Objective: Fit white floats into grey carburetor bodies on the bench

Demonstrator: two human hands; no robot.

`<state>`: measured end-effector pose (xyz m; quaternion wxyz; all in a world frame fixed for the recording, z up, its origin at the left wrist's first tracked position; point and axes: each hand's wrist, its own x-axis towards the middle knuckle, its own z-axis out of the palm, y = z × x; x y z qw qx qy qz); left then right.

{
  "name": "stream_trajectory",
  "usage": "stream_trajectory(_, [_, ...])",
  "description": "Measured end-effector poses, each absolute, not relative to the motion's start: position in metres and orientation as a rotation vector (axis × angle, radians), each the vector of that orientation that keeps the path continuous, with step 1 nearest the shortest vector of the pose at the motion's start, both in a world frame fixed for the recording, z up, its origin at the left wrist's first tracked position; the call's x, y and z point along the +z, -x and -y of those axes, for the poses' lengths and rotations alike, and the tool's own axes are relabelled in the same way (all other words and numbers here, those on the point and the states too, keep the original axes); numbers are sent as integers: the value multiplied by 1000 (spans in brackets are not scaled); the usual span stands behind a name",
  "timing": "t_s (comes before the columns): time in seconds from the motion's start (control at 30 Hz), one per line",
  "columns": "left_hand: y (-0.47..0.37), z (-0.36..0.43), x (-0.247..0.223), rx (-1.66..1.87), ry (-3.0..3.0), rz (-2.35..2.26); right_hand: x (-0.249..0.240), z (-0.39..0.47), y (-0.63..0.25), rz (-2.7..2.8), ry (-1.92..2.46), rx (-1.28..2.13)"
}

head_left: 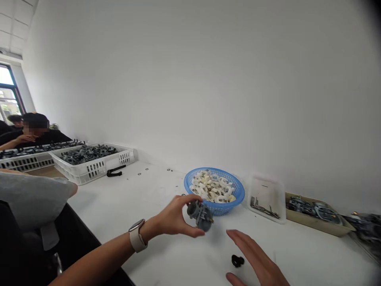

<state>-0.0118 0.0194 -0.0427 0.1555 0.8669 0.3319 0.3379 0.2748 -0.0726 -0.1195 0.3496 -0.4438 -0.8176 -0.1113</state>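
Note:
A grey metal carburetor [201, 215] is gripped between the thumb and fingers of my left hand [175, 216], held above the white table just in front of a blue basket. A watch with a pale strap is on that wrist. My right hand [256, 258] is at the lower edge with its fingers apart and nothing in them. Beside its thumb and fingers, a small black part [237, 261] lies on the table; the hand seems not to touch it.
The blue basket [190, 174] holds white plastic rings. Right of it are a clear tray [264, 186] with thin metal pins and a beige bin [315, 223] of carburetors. A white crate [85, 174] of grey parts, a black strip [114, 172] and small rings lie left. A co-worker [35, 127] sits beyond.

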Motion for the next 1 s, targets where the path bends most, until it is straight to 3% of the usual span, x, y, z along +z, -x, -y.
stream_trajectory(0.17, [-40,3,-65,907,-2186,-749,-129,75,-271,2014,1212,-78])
stream_trajectory(0.37, [-53,-1,-79,762,-2064,-614,-128,73,-272,1989,1056,-111])
stream_trajectory(0.8, [-31,-28,-90,422,-2374,-524,-131,65,-268,2210,1031,-65])
stream_trajectory(1.0, [-31,-37,-96,509,-2434,-486,-89,43,-289,2176,1260,-276])
